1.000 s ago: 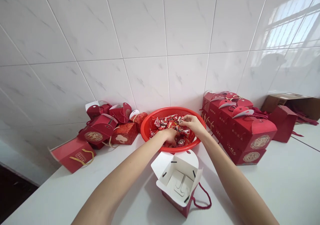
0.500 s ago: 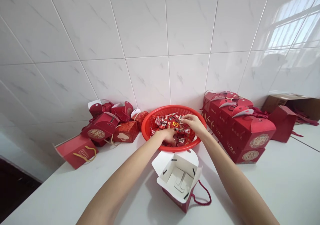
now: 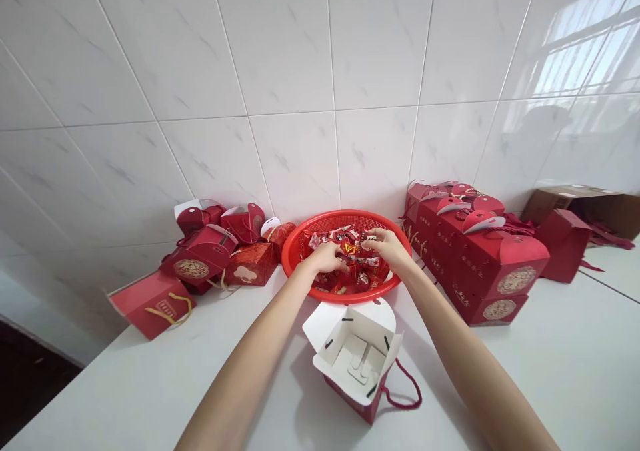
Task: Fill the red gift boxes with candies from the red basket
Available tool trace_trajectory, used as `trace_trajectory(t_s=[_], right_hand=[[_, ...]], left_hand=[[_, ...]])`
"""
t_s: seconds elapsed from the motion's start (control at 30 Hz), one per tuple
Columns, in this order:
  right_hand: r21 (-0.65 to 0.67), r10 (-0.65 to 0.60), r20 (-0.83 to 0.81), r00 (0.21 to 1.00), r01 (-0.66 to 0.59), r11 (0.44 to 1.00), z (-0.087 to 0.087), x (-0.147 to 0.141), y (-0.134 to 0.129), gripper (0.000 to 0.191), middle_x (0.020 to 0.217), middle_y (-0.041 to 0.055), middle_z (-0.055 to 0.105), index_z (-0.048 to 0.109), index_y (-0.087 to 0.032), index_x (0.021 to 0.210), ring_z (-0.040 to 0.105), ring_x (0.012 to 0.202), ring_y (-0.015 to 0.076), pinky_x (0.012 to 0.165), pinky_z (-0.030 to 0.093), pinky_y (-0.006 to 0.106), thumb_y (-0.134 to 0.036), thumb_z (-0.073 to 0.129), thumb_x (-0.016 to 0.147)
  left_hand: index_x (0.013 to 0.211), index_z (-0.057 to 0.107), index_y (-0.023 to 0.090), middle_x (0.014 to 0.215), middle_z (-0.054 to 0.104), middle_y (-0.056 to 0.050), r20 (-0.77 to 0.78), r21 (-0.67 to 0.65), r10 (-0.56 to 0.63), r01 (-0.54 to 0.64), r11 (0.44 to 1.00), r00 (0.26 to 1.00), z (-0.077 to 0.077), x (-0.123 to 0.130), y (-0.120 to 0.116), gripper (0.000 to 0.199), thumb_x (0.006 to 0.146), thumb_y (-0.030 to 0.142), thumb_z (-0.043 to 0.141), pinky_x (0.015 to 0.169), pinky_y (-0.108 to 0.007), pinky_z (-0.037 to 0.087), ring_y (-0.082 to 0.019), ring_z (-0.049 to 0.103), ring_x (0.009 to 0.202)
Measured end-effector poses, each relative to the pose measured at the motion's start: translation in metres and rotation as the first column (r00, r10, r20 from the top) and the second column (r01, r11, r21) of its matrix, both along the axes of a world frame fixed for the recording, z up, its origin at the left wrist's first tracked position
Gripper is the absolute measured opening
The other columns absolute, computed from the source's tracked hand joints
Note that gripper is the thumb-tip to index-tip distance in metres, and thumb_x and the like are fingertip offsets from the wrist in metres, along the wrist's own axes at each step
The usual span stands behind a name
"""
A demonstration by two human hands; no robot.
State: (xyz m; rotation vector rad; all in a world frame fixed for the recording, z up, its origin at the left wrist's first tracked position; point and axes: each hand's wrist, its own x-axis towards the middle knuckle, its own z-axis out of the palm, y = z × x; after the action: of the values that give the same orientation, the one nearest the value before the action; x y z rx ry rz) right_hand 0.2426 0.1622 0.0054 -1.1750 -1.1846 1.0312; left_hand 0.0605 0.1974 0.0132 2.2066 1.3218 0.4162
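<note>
Curling inside the basket rim [image 3: 345,298], left hand [image 3: 327,258] and right hand [image 3: 389,245] leave a gap between, pinches unclear.

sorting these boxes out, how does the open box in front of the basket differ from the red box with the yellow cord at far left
The open box stands upright with its white inside showing; the yellow-corded box lies tipped, its inside hidden. The open box has a dark red cord, the yellow-corded box a yellow one. Both are red outside.
</note>
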Motion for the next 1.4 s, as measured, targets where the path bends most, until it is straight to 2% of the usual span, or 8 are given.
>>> trace_trajectory(t_s=[0.27,0.47,0.7,0.87,1.0,1.13,1.27,1.4], right_hand=[[0.036,0.031,0.031,0.999,-0.032,0.999,-0.004,0.001,0.003,0.02,0.066,-0.0008,0.063,0.063,-0.02,0.079,0.06,0.066,0.0171,0.062,0.048,0.028,-0.023,0.069,0.06],[0.06,0.045,0.076,0.996,-0.05,0.997,-0.005,0.003,0.003,0.018,0.069,-0.001,0.064,0.065,-0.019,0.078,0.059,0.067,0.0158,0.063,0.046,0.027,-0.024,0.07,0.06],[-0.069,0.307,0.269,0.913,-0.299,0.952,-0.004,0.0,-0.001,0.018,0.052,0.0003,0.062,0.063,-0.018,0.057,0.057,0.052,0.015,0.055,0.044,0.028,-0.027,0.074,0.069],[-0.077,0.243,0.207,0.948,-0.232,0.97,0.0,-0.002,-0.006,0.017,0.059,0.0017,0.067,0.064,-0.018,0.064,0.063,0.057,0.0152,0.053,0.046,0.024,-0.026,0.077,0.073],[-0.045,0.341,0.042,0.939,-0.339,0.94,0.004,-0.001,-0.009,0.027,0.075,0.0015,0.073,0.07,-0.02,0.084,0.069,0.066,0.0174,0.059,0.055,0.026,-0.031,0.085,0.065],[0.042,0.235,-0.079,0.969,-0.232,0.972,0.004,-0.001,-0.008,0.027,0.069,-0.0001,0.07,0.067,-0.02,0.078,0.066,0.063,0.0168,0.058,0.056,0.027,-0.026,0.086,0.059],[0.045,0.046,-0.159,0.986,-0.039,0.998,0.006,-0.001,-0.006,0.02,0.064,-0.0008,0.067,0.063,-0.02,0.069,0.062,0.059,0.0149,0.055,0.052,0.026,-0.023,0.08,0.06],[0.053,-0.052,-0.186,0.981,0.063,0.997,0.005,-0.002,-0.002,0.019,0.055,-0.0029,0.06,0.057,-0.02,0.062,0.055,0.052,0.0124,0.047,0.043,0.023,-0.024,0.075,0.058]], left_hand=[[0.063,0.063,0.019,0.07,0.068,-0.003,0.126,0.129,0.088,-0.104,0.986,0.988,-0.008,0.0,0.008,0.033,0.062,0.047,0.081,0.064,-0.03,0.042,-0.023,0.062,0.072],[0.07,0.067,0.018,0.062,0.065,-0.001,0.158,0.006,-0.002,0.001,1.0,0.988,-0.009,0.003,0.005,0.036,0.077,0.053,0.067,0.06,-0.03,0.041,-0.02,0.06,0.063],[0.068,0.07,0.017,0.064,0.067,-0.002,0.341,0.142,0.015,-0.067,0.988,0.94,-0.006,0.005,0.006,0.032,0.082,0.044,0.059,0.065,-0.03,0.042,-0.02,0.061,0.065],[0.077,0.074,0.016,0.083,0.076,-0.005,0.523,0.223,-0.075,-0.052,0.973,0.849,-0.007,0.005,0.009,0.034,0.082,0.047,0.06,0.082,-0.033,0.048,-0.024,0.066,0.087],[0.087,0.076,0.015,0.093,0.077,-0.008,0.613,0.185,-0.158,0.054,0.981,0.774,-0.006,0.007,0.01,0.038,0.077,0.051,0.069,0.09,-0.037,0.05,-0.026,0.068,0.094],[0.097,0.075,0.016,0.101,0.077,-0.009,0.676,0.089,-0.068,0.011,0.996,0.734,-0.008,0.009,0.015,0.033,0.083,0.045,0.065,0.09,-0.037,0.053,-0.025,0.07,0.097],[0.098,0.074,0.017,0.097,0.077,-0.009,0.468,0.062,0.163,-0.216,0.974,0.868,-0.012,0.006,0.022,0.024,0.091,0.03,0.055,0.084,-0.035,0.054,-0.023,0.072,0.089],[0.098,0.076,0.02,0.105,0.077,-0.007,0.123,0.154,0.153,-0.171,0.973,0.981,-0.007,0.007,0.026,0.021,0.084,0.018,0.061,0.091,-0.031,0.051,-0.024,0.07,0.101]])
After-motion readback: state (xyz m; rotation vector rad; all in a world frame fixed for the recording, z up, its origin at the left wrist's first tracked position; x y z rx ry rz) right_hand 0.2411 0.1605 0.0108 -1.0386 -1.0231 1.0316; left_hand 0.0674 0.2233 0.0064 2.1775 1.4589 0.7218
